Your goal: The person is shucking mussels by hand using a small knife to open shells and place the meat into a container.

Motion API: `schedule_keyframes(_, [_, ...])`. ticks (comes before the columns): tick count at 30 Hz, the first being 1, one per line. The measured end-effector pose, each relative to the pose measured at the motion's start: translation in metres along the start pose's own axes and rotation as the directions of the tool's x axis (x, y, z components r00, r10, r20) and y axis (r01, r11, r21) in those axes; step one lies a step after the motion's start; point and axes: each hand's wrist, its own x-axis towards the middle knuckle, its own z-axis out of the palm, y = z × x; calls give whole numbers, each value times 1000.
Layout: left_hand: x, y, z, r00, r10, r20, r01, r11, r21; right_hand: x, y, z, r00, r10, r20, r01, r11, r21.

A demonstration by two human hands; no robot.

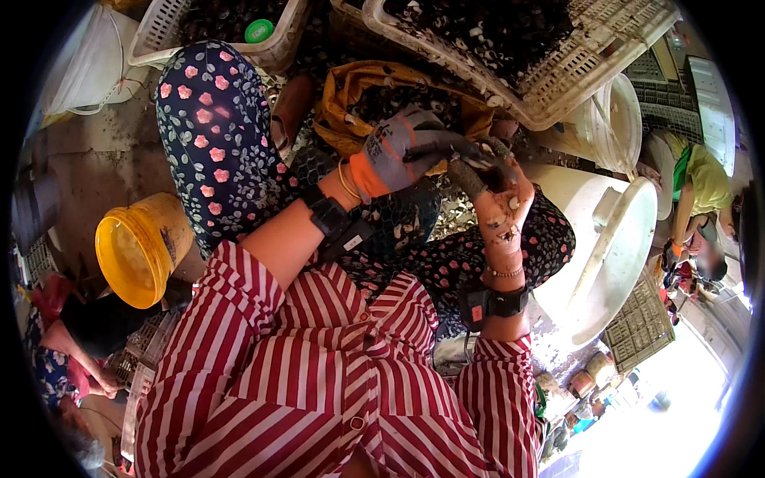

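Observation:
My left hand [403,146], in a grey and orange work glove, reaches across to the fingers of my right hand. My right hand [505,194] has a bare palm turned up, dotted with shell bits, and grey covers on some fingers. A small dark object, apparently a shellfish [499,177], lies in the curl of its fingers. My left fingertips meet it or come very near; their exact grip is hidden. Just beyond my hands, an orange-yellow woven sack [334,104] stands with its mouth spread around dark and pale shell pieces. More pale shell fragments [457,212] lie below my hands.
A crate of dark shellfish [526,48] rises beyond my right hand; another crate [287,45] carries a green lid [259,31]. A yellow bucket [128,263] stands left, a large white bucket [562,197] right. Other people work at the right [705,179] and lower left [66,352].

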Motion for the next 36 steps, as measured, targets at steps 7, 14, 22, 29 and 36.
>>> schedule_keyframes(7, [0,-19,-2,866,-496,-62,465,846,-260,-1,-11,-8,991,130,-19,-129,991,46])
schedule_keyframes(14, [0,0,-1,997,-72,-24,71,996,-52,0,10,5,987,162,-2,-156,957,244])
schedule_keyframes(22, [-6,-33,13,781,-624,-11,586,739,-332,-12,-8,-9,995,91,-31,-93,995,-48])
schedule_keyframes(29, [1,7,12,990,-135,32,138,982,-131,-4,23,-17,954,294,-50,-225,818,530])
schedule_keyframes(36, [-12,-33,11,715,-698,30,684,691,-233,-28,17,-21,959,276,58,-265,810,523])
